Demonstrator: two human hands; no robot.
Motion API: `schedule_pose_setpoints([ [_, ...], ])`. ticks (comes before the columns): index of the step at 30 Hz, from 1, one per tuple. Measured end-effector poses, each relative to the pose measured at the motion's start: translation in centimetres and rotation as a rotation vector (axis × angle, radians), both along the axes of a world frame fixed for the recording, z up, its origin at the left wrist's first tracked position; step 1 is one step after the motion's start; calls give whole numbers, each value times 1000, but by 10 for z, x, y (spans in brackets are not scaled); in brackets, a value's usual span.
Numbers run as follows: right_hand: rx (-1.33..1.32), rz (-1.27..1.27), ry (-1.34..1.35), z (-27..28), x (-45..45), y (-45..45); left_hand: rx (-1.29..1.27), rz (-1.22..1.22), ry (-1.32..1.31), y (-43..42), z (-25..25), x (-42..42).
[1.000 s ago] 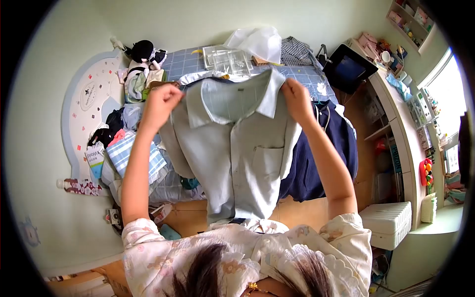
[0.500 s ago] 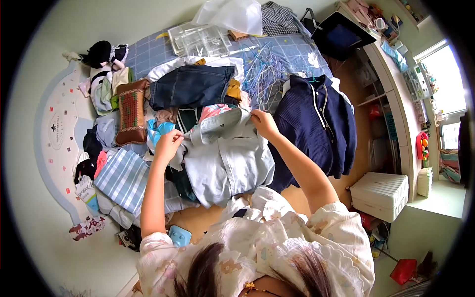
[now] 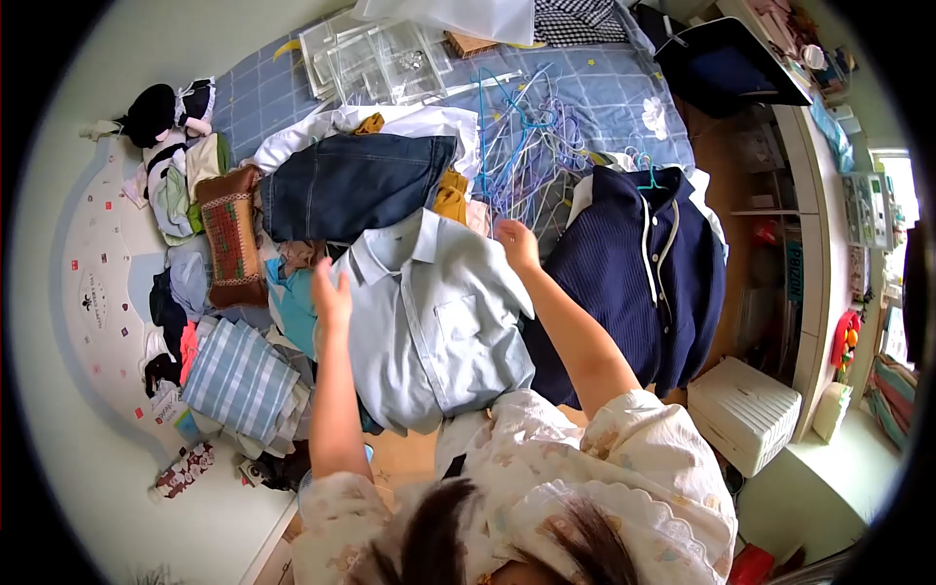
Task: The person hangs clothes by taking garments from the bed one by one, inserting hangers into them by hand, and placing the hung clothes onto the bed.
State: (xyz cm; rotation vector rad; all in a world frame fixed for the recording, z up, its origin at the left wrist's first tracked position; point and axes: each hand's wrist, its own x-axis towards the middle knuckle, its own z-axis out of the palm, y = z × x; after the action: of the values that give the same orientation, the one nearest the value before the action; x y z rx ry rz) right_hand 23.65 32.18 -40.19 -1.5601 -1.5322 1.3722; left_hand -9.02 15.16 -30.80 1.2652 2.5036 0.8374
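Observation:
A pale blue-grey collared shirt (image 3: pixel 429 331) with a chest pocket lies front up before me, its collar spread at the top. My left hand (image 3: pixel 333 300) is beside the shirt's left edge, thumb apart from the fingers, holding nothing. By the opposite shoulder is my right hand (image 3: pixel 517 244), slightly blurred; it looks loosely open, its fingers partly hidden. Just right of that arm lies a navy hooded jacket (image 3: pixel 629 283) with white drawstrings, on a teal hanger (image 3: pixel 653 180). Dark denim clothing (image 3: pixel 356 185) lies beyond the shirt's collar.
Tangled hangers (image 3: pixel 531 132) and clear plastic boxes (image 3: pixel 375 63) lie on the blue checked bed (image 3: pixel 604 93). To the left are a brown cushion (image 3: pixel 232 234), a blue-white checked cloth (image 3: pixel 239 375) and heaped clothes. A white suitcase (image 3: pixel 743 414) stands at the right.
Both hands have let go of the shirt's collar area and moved to its sides. The shirt now lies flatter, its collar upright and spread. The camera view has shifted.

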Motion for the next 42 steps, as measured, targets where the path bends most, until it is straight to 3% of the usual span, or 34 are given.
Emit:
schedule_pose_setpoints([
  [2,-70,-159,-180,-71,27,21,-36,-14,-56,-7,-21,19],
  [3,-199,-154,-314,-66,38,33,-68,-1,-102,-12,-26,32],
  [5,-233,-180,-561,-108,58,52,-106,8,-128,-29,-38,45],
  [8,-60,-428,-470,-171,64,61,-208,48,-165,-49,-45,51],
  [9,-190,-457,-308,-173,63,68,-206,50,-180,-54,-50,48],
  [11,-444,-513,23,-154,53,78,-291,112,-178,-51,-54,42],
  [13,-263,-498,-129,-136,43,80,-329,160,-198,-43,-59,32],
  [15,-22,-586,-82,-96,27,74,-242,162,-201,-18,-67,26],
  [17,-223,-614,241,-79,31,61,-202,178,-206,19,-60,24],
  [18,-283,-633,332,-34,30,55,-253,204,-232,38,-60,24],
  [19,-166,-560,205,-31,41,43,-303,235,-259,56,-62,23],
  [21,-82,-508,62,-3,68,19,-377,119,-17,72,-88,16],
  [23,-204,-566,68,38,94,-4,-622,90,51,95,-79,22],
  [25,-333,-628,65,69,128,-32,-722,78,124,104,-76,22],
  [28,-307,-626,-66,109,166,-68,-729,218,146,103,-77,19],
  [31,-88,-465,-273,148,190,-88,-695,325,138,85,-82,7],
  [34,117,-205,-507,180,194,-87,-610,253,65,56,-100,-17],
  [38,-108,105,-436,214,163,-58,-423,203,29,49,-74,-9],
  [42,-14,463,-284,215,114,-34,-194,175,-13,43,-31,9],
])
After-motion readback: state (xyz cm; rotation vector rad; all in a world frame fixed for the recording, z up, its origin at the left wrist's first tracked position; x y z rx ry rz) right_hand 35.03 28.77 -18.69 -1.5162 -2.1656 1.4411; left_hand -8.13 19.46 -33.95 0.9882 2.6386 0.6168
